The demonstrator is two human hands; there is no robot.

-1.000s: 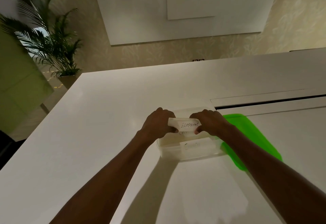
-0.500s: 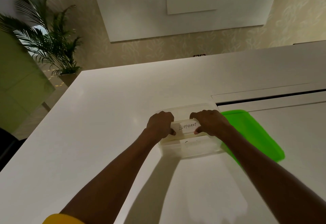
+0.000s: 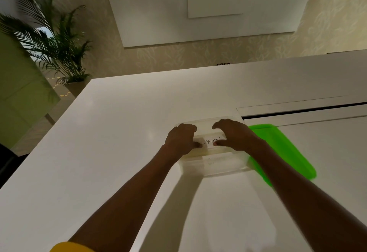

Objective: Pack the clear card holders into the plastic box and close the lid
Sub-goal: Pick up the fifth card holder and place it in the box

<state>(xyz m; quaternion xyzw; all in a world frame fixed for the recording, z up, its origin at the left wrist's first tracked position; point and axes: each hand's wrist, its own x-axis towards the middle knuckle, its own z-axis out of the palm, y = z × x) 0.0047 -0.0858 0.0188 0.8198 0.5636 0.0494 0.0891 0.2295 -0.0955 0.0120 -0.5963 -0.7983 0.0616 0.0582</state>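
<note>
A clear plastic box [image 3: 215,167] stands open on the white table. Inside it sits a clear card holder [image 3: 211,142] with a card that reads ELEPHANT, facing me. My left hand [image 3: 181,140] grips the holder's left end, thumb on the front and fingers curled over the top. My right hand [image 3: 235,135] holds its right end, thumb on the front and fingers arched behind it. Another card holder lies lower in the box, faintly visible through the front wall. The bright green lid [image 3: 284,152] lies flat on the table, touching the box's right side.
The white table [image 3: 119,152] stretches wide to the left and front. A dark slot with a raised strip [image 3: 301,110] runs across the table behind the lid. A potted palm [image 3: 57,49] stands on the floor beyond the table's far left corner.
Both hands have lowered the ELEPHANT card holder from above the rim down into the box. My right hand's fingers have spread wider.
</note>
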